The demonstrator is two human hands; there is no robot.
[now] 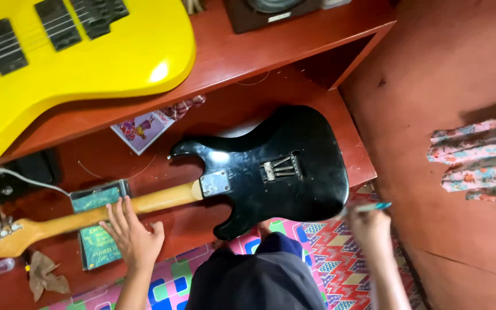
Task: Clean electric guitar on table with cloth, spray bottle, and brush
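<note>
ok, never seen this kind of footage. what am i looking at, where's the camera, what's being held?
One camera, worn on a person's head, looks down at their two bare hands. A black electric guitar lies face down on a low red wooden shelf, its pale neck running left. The left hand rests flat on that neck, above a green case. The right hand holds a thin teal-tipped tool by the body's edge. A yellow guitar lies on the upper surface.
</note>
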